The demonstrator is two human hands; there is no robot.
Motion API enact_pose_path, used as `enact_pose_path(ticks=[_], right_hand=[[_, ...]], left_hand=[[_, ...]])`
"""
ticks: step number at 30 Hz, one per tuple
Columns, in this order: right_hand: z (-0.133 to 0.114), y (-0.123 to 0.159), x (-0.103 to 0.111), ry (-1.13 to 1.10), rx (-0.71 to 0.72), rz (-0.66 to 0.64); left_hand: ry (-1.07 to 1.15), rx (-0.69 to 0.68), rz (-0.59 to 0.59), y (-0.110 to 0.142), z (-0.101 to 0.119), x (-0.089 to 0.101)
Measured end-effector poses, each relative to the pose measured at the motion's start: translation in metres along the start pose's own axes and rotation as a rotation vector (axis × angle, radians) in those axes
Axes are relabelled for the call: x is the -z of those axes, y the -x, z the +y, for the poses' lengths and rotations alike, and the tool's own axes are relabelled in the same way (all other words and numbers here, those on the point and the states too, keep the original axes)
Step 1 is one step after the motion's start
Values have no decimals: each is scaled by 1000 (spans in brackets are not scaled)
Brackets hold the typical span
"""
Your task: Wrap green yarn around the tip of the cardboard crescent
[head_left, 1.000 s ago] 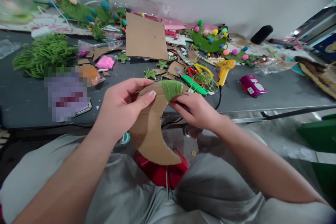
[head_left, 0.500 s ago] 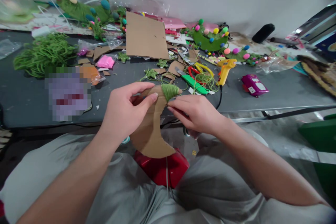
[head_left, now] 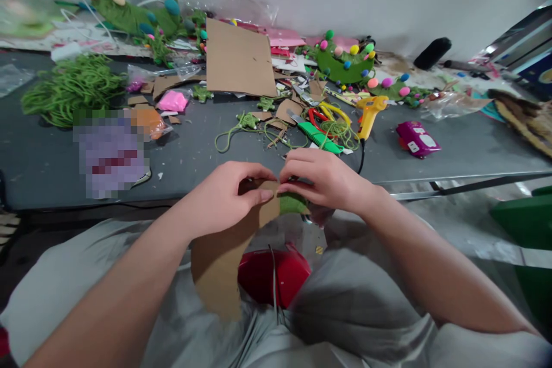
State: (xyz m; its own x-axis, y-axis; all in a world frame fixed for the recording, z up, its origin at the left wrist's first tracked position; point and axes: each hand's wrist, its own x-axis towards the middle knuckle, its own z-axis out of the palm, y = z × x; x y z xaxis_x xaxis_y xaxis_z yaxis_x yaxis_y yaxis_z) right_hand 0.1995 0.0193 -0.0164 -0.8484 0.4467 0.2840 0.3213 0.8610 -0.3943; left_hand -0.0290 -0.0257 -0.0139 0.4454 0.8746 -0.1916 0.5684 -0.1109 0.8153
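A crescent-shaped piece of brown cardboard (head_left: 219, 267) hangs tilted over my lap, just off the table's front edge. My left hand (head_left: 230, 195) pinches its upper part, thumb on the near face and fingers behind. Green yarn (head_left: 294, 203) is wound in a band around the crescent's upper right end. At the edge of that band my right hand (head_left: 328, 179) has its thumb and fingertips pressed together. The strand between those fingers is too small to see, and the crescent's tip is partly hidden beneath this hand.
On the grey table (head_left: 190, 152) lie a green utility knife (head_left: 319, 137), a yellow glue gun (head_left: 371, 118), a heap of green yarn (head_left: 75, 89) and a purple packet (head_left: 418, 139). A cardboard sheet (head_left: 239, 57) stands behind, near finished green crescents with coloured balls (head_left: 347, 66). A red stool (head_left: 276, 276) shows below.
Both hands have moved lower and towards me. The crescent has swung, its bottom end now further left and its wrapped end pointing right. My right hand has passed to the band's upper edge.
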Motion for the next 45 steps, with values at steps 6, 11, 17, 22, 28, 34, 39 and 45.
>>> enact_pose_path(ticks=[6, 11, 17, 22, 28, 34, 39, 45], right_hand=[[6, 2, 10, -131, -91, 125], [9, 2, 12, -122, -146, 209], [11, 0, 0, -167, -166, 242], [6, -2, -14, -56, -220, 142], [-11, -2, -22, -7, -223, -30], [-14, 0, -20, 123, -223, -77], [-10, 1, -13, 232, -139, -54], [-1, 3, -6, 180, -67, -56]], left_hand=[[142, 2, 36, 4, 5, 3], [223, -2, 125, 5, 9, 6], [449, 31, 277, 5, 8, 3], [525, 15, 480, 1, 3, 2], [98, -14, 637, 1, 1, -1], [-117, -16, 599, 2, -4, -4], [-166, -23, 382, 1, -5, -4], [-92, -18, 178, -1, -4, -5]])
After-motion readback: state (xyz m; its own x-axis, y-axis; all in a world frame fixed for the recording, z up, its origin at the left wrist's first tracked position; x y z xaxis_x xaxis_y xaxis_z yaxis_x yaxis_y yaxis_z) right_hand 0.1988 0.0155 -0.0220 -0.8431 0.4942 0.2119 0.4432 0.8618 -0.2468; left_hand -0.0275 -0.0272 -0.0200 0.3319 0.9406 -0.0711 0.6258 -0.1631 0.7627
